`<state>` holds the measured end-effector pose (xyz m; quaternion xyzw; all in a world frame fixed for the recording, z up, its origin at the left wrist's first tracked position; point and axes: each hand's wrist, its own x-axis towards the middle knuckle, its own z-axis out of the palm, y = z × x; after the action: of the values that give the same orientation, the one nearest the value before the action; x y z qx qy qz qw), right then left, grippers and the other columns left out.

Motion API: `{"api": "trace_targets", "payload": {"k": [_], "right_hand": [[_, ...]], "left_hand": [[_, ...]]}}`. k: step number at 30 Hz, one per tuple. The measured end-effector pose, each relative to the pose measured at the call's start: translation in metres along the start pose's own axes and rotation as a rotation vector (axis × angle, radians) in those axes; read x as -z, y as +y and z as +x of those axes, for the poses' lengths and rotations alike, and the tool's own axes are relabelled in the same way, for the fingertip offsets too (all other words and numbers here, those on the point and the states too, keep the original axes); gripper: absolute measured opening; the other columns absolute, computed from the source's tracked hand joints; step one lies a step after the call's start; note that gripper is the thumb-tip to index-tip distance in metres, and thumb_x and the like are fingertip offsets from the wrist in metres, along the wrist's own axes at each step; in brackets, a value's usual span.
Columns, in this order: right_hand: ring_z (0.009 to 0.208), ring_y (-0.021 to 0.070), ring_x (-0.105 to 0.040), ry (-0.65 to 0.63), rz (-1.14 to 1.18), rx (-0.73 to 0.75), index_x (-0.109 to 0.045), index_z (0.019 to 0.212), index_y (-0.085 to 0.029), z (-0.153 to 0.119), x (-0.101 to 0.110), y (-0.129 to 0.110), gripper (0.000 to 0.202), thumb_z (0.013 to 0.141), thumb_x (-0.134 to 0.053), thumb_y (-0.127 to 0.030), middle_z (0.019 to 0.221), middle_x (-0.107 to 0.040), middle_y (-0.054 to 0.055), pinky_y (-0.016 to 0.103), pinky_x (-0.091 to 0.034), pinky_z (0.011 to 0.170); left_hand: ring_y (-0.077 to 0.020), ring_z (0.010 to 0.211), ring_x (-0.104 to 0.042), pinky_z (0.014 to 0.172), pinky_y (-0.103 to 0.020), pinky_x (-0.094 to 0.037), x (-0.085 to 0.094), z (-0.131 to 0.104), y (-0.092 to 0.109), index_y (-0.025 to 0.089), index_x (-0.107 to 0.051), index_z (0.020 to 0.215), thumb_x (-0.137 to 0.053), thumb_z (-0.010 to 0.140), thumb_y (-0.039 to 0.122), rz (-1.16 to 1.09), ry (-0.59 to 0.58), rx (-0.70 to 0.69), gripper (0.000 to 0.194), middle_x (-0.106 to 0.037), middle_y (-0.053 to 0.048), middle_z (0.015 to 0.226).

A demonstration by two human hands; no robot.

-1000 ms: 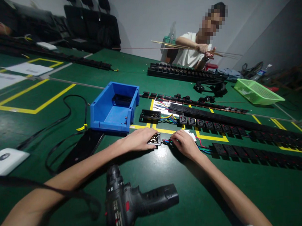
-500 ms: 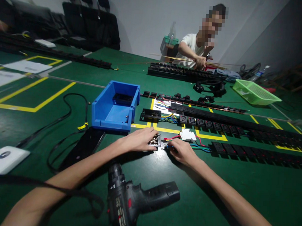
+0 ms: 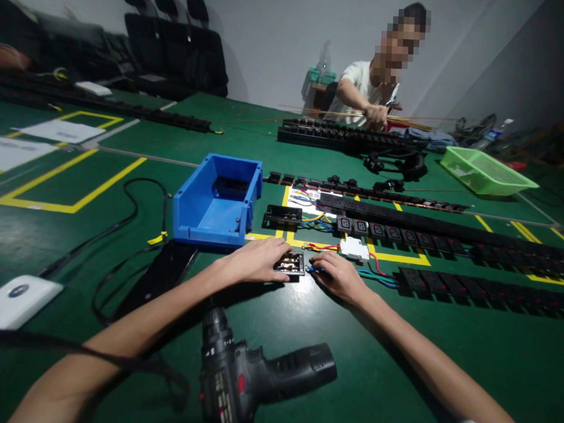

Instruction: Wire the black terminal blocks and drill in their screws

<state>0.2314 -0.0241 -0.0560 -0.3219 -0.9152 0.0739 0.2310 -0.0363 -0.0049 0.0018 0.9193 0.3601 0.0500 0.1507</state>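
Observation:
My left hand (image 3: 263, 260) is closed around a small black module with metal contacts (image 3: 291, 262), which rests on the green table. Just right of it, my right hand (image 3: 338, 275) pinches a blue wire (image 3: 315, 270), its ring terminal beside the module's right edge. More blue and green wires (image 3: 377, 278) run from that hand to a black socket strip (image 3: 428, 286). Behind the right hand lies a white circuit breaker (image 3: 354, 248) with red wires on both sides. A black cordless drill (image 3: 251, 372) lies on the table in front of my hands.
A blue bin (image 3: 211, 227) stands behind my left hand. Further back are more socket strips (image 3: 402, 235), another black module (image 3: 282, 216) and a green basket (image 3: 487, 172). A white device (image 3: 18, 306) and black cables lie at left. Across the table sits a co-worker (image 3: 366, 90).
My right hand has shifted slightly, and the blue wire's end now points at the module. The red wires now lie behind the fingers, apart from them. My left hand keeps its hold.

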Motion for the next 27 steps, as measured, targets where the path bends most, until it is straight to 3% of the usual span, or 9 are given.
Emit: {"api": "trace_targets", "payload": {"k": [11,27], "right_hand": [[0.095,0.0206,-0.060,0.052,0.031,-0.022,-0.060,0.102,-0.017,-0.001,-0.007,0.008,0.011,0.094,-0.054,-0.021,0.098,-0.068,0.009,0.037,-0.051,0.083],[0.091,0.0206,-0.059,0.066,-0.034,-0.056,-0.063,0.100,-0.016,-0.005,-0.006,0.002,0.014,0.095,-0.053,-0.024,0.094,-0.068,0.010,0.035,-0.050,0.080]], "left_hand": [[-0.0265,0.107,-0.057,0.091,-0.037,-0.047,-0.012,0.011,-0.006,0.015,-0.052,0.125,-0.059,0.089,0.049,-0.101,0.065,-0.065,0.050,-0.061,-0.012,0.116],[-0.0273,0.107,-0.058,0.092,-0.039,-0.047,-0.005,0.007,-0.004,0.016,-0.050,0.126,-0.061,0.087,0.050,-0.109,0.017,0.036,0.053,-0.061,-0.012,0.116]]}}
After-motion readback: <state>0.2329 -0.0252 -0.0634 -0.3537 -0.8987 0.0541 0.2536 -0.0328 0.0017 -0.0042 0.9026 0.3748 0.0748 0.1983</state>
